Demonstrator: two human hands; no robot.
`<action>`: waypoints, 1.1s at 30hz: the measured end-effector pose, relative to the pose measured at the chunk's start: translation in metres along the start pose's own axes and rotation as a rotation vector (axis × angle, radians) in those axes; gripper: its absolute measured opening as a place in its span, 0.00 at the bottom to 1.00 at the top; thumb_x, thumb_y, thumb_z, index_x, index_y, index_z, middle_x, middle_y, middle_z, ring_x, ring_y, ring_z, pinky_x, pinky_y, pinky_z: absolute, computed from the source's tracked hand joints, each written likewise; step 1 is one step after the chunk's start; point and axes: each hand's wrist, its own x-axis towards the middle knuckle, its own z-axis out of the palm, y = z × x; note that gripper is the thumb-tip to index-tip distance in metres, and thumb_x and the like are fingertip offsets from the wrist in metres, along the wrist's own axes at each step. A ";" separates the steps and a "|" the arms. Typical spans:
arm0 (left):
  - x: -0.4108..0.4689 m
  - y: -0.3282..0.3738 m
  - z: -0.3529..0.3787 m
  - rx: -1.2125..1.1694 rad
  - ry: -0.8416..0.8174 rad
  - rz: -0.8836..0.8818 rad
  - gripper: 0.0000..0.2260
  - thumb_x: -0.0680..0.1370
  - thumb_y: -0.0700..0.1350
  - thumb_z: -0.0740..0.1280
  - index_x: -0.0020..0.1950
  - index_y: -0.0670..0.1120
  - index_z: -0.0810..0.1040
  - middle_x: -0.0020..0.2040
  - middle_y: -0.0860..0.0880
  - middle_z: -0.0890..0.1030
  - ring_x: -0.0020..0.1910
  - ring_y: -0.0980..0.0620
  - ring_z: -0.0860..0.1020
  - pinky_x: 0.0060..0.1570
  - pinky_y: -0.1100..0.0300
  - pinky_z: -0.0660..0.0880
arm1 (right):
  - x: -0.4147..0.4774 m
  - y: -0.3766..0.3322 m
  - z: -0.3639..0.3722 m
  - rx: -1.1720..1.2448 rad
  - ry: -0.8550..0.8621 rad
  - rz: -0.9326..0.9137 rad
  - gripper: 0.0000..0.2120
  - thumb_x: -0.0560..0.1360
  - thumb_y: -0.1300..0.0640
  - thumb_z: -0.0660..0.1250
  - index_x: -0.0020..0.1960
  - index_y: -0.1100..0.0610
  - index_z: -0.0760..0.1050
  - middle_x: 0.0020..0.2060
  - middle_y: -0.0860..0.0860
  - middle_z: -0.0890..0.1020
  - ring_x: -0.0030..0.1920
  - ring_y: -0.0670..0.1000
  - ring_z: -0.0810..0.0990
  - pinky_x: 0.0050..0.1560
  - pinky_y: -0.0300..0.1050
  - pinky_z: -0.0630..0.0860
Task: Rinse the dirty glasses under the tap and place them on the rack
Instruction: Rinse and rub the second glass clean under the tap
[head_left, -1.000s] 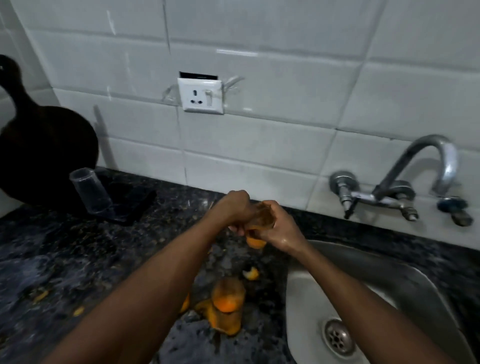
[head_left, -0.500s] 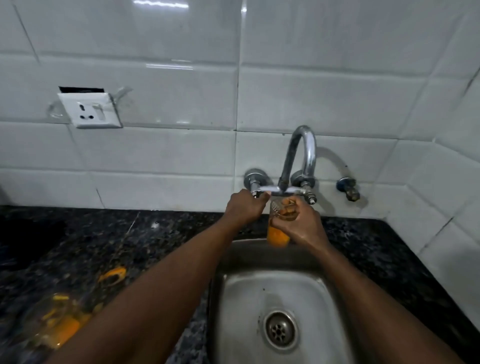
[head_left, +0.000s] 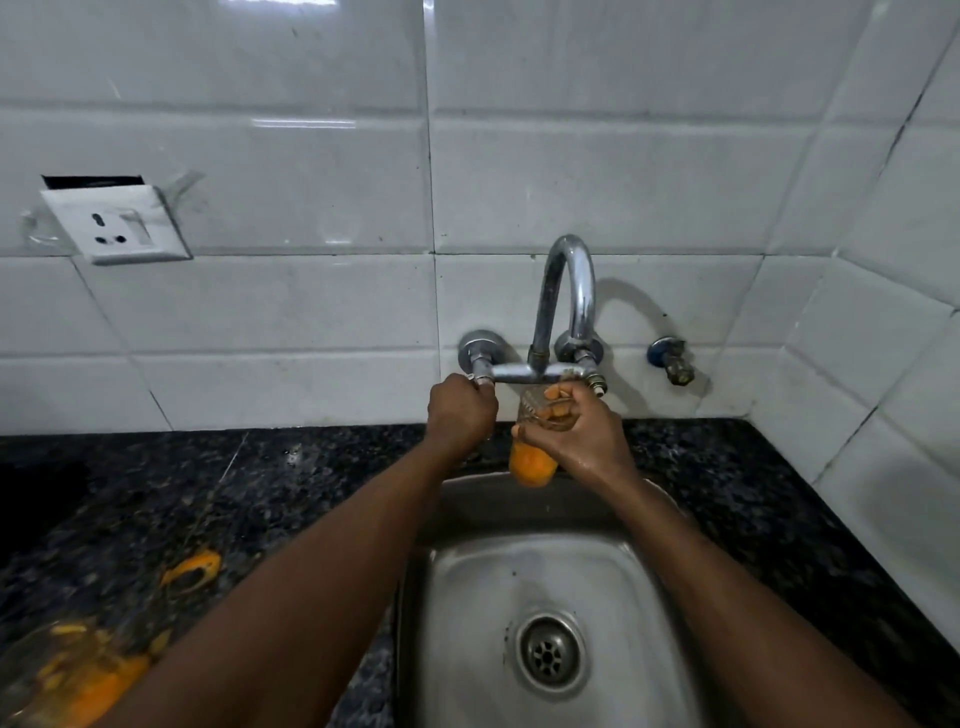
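Dirty clear glass (head_left: 531, 460), orange pulp in its bottom, sits just under the curved chrome tap (head_left: 567, 291) at the far edge of the steel sink (head_left: 467, 597), the right hand (head_left: 579, 436) curling its fingers round it. The left hand (head_left: 460, 410) grips the left tap valve (head_left: 480, 362); no water shows. Rinsing looks barely begun. Another pulp-smeared glass (head_left: 67, 670) waits near left on the black speckled counter (head_left: 182, 478); no rack is in view.

The right hand (head_left: 576, 434) holds a glass (head_left: 535, 441) (orange pulp at its bottom) under the tap (head_left: 563, 291) above the sink (head_left: 639, 597), while the left hand (head_left: 460, 410) grips the tap's left knob.
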 end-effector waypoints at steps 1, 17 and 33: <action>0.000 -0.001 0.000 -0.012 -0.005 0.002 0.22 0.82 0.55 0.60 0.45 0.38 0.82 0.40 0.42 0.85 0.41 0.43 0.83 0.44 0.54 0.79 | -0.001 -0.001 0.000 0.012 -0.003 0.000 0.25 0.64 0.50 0.81 0.55 0.47 0.72 0.48 0.44 0.82 0.47 0.40 0.80 0.45 0.36 0.76; -0.060 0.003 0.039 -0.849 -0.318 -0.544 0.17 0.78 0.51 0.58 0.52 0.42 0.81 0.43 0.42 0.83 0.38 0.47 0.78 0.33 0.60 0.73 | -0.028 -0.002 -0.012 -0.429 0.092 -0.227 0.19 0.73 0.39 0.69 0.54 0.52 0.79 0.49 0.47 0.79 0.49 0.46 0.78 0.49 0.41 0.76; -0.053 -0.013 0.006 -0.482 -0.434 -0.364 0.15 0.82 0.47 0.52 0.45 0.40 0.74 0.21 0.50 0.73 0.19 0.53 0.68 0.20 0.62 0.64 | 0.008 -0.015 -0.021 -0.359 -1.009 -0.047 0.29 0.71 0.74 0.63 0.64 0.46 0.74 0.57 0.46 0.79 0.60 0.49 0.78 0.63 0.50 0.76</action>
